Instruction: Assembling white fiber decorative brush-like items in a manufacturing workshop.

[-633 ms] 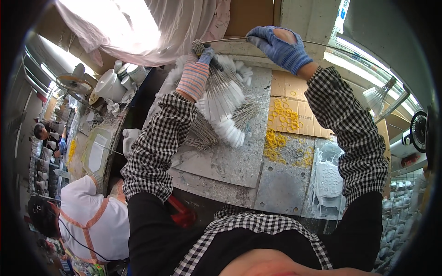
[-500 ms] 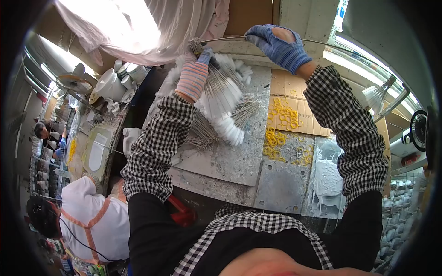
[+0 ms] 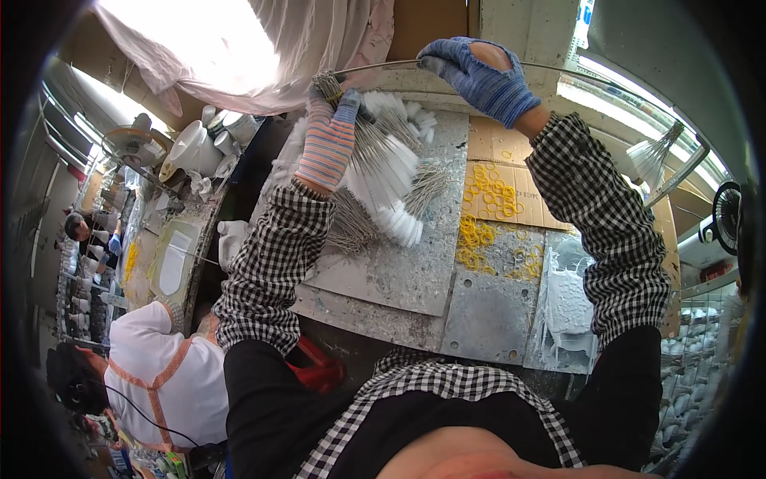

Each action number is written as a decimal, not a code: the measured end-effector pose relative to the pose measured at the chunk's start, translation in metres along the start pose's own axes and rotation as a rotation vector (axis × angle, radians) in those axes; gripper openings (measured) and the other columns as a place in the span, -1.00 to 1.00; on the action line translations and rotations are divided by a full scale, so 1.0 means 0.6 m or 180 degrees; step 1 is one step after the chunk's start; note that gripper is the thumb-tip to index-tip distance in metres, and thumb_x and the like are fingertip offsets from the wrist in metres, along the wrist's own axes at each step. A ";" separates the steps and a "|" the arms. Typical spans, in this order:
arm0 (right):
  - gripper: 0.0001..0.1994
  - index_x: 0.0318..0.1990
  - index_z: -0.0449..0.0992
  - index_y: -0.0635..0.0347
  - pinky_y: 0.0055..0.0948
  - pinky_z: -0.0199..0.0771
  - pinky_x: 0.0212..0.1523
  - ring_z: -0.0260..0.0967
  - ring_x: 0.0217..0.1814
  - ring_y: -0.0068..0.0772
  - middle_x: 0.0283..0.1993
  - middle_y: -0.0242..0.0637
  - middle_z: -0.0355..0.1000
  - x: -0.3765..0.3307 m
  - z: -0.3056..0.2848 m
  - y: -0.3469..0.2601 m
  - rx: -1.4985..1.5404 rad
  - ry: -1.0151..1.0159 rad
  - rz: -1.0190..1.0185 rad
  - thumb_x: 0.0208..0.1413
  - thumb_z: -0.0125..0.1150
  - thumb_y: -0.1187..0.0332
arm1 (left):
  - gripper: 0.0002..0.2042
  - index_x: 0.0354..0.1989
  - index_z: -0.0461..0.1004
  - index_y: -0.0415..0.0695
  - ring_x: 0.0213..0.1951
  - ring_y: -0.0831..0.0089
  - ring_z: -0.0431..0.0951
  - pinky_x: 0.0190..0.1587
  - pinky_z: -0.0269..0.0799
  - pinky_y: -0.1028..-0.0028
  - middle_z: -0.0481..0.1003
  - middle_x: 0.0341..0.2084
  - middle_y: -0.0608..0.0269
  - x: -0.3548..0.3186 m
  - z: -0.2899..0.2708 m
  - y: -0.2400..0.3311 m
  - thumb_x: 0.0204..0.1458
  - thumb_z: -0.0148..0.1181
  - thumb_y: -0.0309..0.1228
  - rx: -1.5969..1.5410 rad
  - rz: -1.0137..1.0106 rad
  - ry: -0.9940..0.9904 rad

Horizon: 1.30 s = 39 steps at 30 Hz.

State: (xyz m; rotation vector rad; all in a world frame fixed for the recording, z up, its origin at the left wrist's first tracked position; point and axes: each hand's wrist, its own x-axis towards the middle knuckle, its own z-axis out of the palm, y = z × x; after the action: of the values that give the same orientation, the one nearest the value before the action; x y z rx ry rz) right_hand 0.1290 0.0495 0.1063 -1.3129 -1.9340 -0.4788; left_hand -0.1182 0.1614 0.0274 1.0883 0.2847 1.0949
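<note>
In my left hand [image 3: 327, 148], in a striped orange and grey glove, is a bundle of white-bristled wire-stem brushes [image 3: 384, 169]. Its gathered wire ends stick up past my fingers at the near end of a thin metal rod [image 3: 550, 67]. My right hand [image 3: 483, 80], in a blue knitted glove with a hole over its back, is closed around that rod. More loose brushes [image 3: 349, 227] lie on the bench under the bundle, wire stems toward me. A similar brush bunch [image 3: 654, 153] hangs from the rod's far right end.
Yellow rubber bands [image 3: 492, 191] are scattered on cardboard [image 3: 531, 209] and a metal plate [image 3: 488, 315]. White paste [image 3: 568, 299] coats a board at the right. A black fan [image 3: 724, 222] stands beyond. At left, a co-worker [image 3: 167, 375] sits beside a bench with white buckets [image 3: 194, 149].
My left hand has shifted slightly up and left with the brush bundle, whose wire ends now sit by the rod's end. My right hand has slid slightly left.
</note>
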 end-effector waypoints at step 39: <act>-0.59 0.20 0.46 0.04 -0.28 0.34 0.24 0.46 0.18 -0.16 0.13 -0.17 0.51 -0.209 -0.215 0.394 -0.1561 -0.1387 0.0988 0.39 -0.02 0.02 | -0.46 0.16 0.44 -0.05 0.10 0.18 0.50 0.20 0.40 0.21 0.52 0.01 0.14 -0.273 -0.123 -0.031 -0.01 0.39 -0.18 0.6889 -0.0858 -0.2349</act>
State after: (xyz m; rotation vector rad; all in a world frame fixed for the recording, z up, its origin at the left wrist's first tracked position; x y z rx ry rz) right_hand 0.4165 -0.0184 0.0748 -2.1430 -1.9645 -0.5652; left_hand -0.2354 0.0677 -0.0729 3.0272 1.0355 -0.4142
